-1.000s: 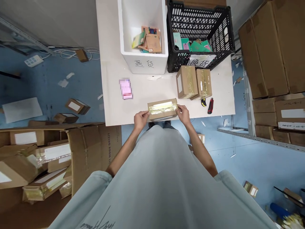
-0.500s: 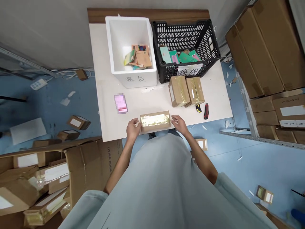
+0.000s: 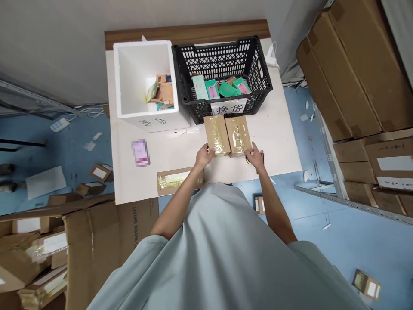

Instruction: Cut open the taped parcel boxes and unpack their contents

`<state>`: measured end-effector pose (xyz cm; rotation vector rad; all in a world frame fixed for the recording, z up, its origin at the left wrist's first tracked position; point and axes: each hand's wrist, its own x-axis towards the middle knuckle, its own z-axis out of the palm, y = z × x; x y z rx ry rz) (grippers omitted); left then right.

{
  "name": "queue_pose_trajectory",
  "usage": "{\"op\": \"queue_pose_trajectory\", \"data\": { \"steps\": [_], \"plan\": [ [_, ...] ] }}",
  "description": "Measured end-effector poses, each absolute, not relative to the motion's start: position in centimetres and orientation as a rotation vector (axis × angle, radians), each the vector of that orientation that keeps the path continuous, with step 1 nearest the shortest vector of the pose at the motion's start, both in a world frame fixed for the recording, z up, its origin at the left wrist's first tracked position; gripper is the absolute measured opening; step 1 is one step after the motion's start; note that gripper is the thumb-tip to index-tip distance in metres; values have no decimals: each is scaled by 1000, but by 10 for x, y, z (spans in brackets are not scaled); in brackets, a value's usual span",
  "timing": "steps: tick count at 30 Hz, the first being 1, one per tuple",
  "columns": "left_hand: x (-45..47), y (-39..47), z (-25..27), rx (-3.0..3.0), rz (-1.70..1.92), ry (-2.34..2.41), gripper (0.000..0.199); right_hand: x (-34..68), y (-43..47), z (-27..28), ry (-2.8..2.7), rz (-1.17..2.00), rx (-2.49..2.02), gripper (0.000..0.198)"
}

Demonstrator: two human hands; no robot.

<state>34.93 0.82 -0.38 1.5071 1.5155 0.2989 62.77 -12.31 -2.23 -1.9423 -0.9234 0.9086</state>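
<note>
Two taped cardboard boxes stand side by side in front of the black crate: a left box [image 3: 217, 134] and a right box [image 3: 238, 133]. My left hand [image 3: 204, 156] grips the near left corner of the left box, fingers curled at its side. At the near right corner of the other box, my right hand [image 3: 255, 158] holds on with thumb and fingers. Under and beside that hand lie utility knives [image 3: 262, 156], mostly covered. A longer taped box [image 3: 164, 183] lies at the table's front edge, partly hidden by my left forearm.
A white foam box [image 3: 145, 122] with small cartons stands at the back left of the table [image 3: 124, 181]. Beside it is a black plastic crate [image 3: 222, 60] holding green packets. A blurred pink item [image 3: 141, 153] lies left. Large cartons [image 3: 355, 64] are stacked at right.
Both hands have left the long box and moved right and forward onto the pair of boxes. The long box now appears further left, and the camera view has shifted.
</note>
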Motion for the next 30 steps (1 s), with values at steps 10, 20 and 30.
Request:
{"op": "queue_pose_trajectory", "data": {
  "steps": [10, 20, 30],
  "plan": [
    [320, 24, -3, 1411, 371, 1605, 45, 589, -73, -28, -1080, 1029, -1849, 78],
    [248, 12, 19, 1498, 382, 1845, 70, 619, -84, -42, -1242, 821, -2407, 56],
    [115, -69, 33, 1307, 418, 2160, 70, 627, -93, -63, -1172, 762, -2715, 52]
  ]
}}
